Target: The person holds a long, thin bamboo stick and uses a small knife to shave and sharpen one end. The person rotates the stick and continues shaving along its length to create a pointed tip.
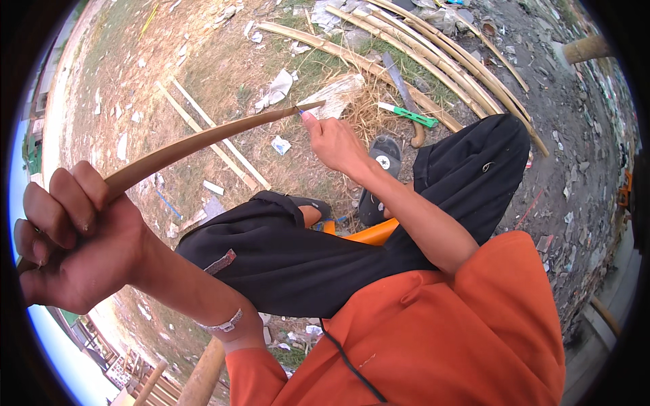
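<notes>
My left hand (81, 237), raised at the left, is closed round one end of a long split bamboo strip (203, 139). The strip slants up and away to the right, its narrow far end above a pale wood piece (338, 95) on the ground. At that end my right hand (335, 143) is closed, thumb outstretched, on a thin blue-tipped thing (300, 110) that meets the strip. Most of this thing is hidden by the fingers. Beyond my right hand lie a green-handled cutter (409, 115) and a machete (401, 84) with a curved wooden handle.
Several long bamboo strips (433, 54) lie at the far right. Two thinner strips (217, 139) rest on dry grass to the left. Paper scraps (276, 88) and rubbish are scattered about. An orange seat (372, 233) shows between my legs. A bamboo pole (588, 49) juts in at the right.
</notes>
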Available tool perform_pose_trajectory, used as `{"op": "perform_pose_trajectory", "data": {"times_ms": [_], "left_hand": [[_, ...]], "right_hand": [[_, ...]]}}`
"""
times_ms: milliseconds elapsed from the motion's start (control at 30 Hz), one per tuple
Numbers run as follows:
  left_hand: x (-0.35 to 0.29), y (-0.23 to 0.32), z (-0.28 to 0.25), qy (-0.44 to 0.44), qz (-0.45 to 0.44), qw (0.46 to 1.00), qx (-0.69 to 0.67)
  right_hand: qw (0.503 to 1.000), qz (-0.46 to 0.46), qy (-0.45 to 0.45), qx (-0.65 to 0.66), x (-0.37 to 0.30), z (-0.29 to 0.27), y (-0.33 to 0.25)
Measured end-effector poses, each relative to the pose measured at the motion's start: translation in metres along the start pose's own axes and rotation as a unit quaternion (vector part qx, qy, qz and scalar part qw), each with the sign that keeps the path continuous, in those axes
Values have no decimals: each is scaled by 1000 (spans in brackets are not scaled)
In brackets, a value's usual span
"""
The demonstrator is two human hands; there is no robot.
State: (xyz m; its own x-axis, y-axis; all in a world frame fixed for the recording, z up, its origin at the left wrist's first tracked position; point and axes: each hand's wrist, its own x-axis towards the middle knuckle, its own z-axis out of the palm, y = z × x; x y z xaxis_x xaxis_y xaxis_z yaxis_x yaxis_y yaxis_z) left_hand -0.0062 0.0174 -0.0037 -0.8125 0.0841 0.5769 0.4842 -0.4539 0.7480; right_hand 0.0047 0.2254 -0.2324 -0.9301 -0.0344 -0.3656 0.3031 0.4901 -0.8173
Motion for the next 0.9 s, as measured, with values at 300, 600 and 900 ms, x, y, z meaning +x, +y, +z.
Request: {"op": "perform_pose_trajectory", "data": {"times_ms": [300,600,900], "left_hand": [[-2,-2,6,16,5,1000,1],[0,-3,4,34,4,999,17],[-3,-1,7,47,15,998,34]], "right_hand": [[997,-44,56,-6,4,13,20],[996,-32,81,-29,20,24,46],[996,32,74,-50,32,38,73]]}}
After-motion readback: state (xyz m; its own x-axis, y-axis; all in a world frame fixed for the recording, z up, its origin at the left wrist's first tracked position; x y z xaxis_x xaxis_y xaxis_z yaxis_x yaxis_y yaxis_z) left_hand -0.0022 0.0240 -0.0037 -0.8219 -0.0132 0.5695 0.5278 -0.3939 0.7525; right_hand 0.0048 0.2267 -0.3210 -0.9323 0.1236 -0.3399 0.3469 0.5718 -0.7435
